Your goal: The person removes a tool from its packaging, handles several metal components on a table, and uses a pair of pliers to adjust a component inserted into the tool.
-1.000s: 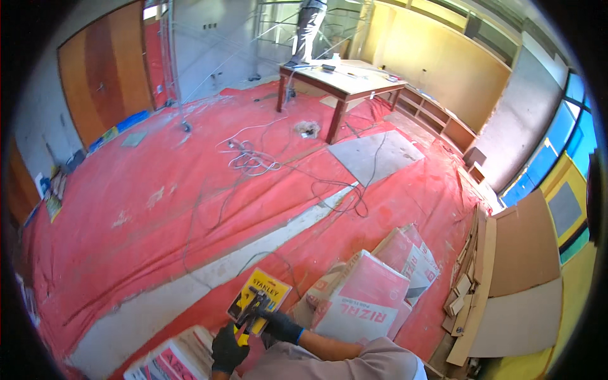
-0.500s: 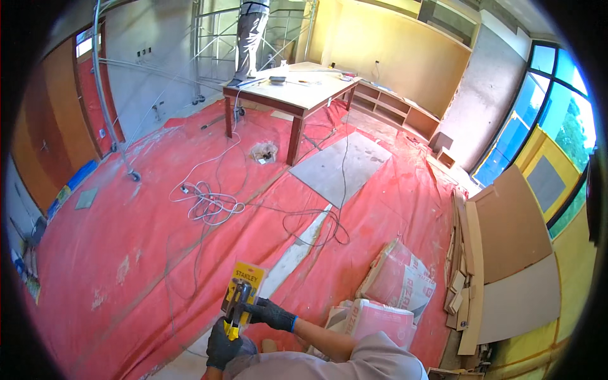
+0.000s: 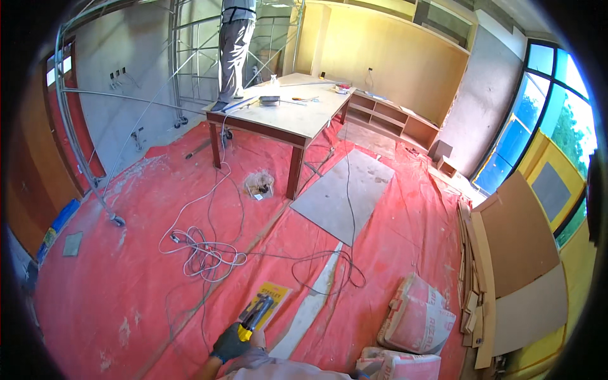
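Low in the head view, one of the person's hands, the left hand (image 3: 231,344) in a dark work glove, is wrapped in a closed grip around the yellow handle end of a black and yellow hand tool (image 3: 254,315), which slants up and to the right from the fist. The right hand cannot be seen, so whether it is spread or pinching anything cannot be told. A grey sleeve (image 3: 278,368) fills the lower edge just below the glove.

The tool's dark head lies over a flat yellow cardboard package (image 3: 271,297) with black print; whether the package is held up or rests on the floor cannot be told. Beneath both spreads the red protective sheeting on the floor (image 3: 126,253).

A loose tangle of white cable (image 3: 202,253) lies on the sheeting well beyond the glove to the left, and a thin black cable (image 3: 329,269) loops to the right of the package. Two white and red paper sacks (image 3: 418,313) sit near the lower right.

Farther off stands a wooden desk with dark red legs (image 3: 285,117), carrying small tools. Another person in grey trousers (image 3: 233,50) stands on its far left corner, beside metal scaffolding (image 3: 183,57).
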`<state>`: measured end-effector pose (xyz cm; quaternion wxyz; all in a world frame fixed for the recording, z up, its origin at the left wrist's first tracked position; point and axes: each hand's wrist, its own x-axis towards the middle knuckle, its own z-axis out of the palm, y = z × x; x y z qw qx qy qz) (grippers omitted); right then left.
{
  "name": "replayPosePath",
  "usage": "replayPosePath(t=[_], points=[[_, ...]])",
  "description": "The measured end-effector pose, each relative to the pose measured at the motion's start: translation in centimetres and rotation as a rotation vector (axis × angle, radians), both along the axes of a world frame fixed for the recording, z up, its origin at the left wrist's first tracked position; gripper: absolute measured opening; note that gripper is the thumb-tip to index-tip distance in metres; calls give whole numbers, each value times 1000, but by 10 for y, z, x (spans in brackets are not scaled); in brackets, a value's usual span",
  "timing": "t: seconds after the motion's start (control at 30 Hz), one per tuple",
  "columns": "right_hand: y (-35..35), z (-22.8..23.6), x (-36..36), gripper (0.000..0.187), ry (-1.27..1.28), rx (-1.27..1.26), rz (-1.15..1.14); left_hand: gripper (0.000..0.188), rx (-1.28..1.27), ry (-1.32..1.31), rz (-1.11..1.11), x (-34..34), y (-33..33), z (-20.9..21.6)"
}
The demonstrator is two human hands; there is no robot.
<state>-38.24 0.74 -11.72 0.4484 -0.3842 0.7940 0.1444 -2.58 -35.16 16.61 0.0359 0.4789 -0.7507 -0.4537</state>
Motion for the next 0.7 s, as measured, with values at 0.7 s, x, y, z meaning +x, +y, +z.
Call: replayPosePath(t=[0.7], points=[[-346, 24, -312, 39, -31, -252, -98, 52, -54, 117, -190, -402, -409, -32]])
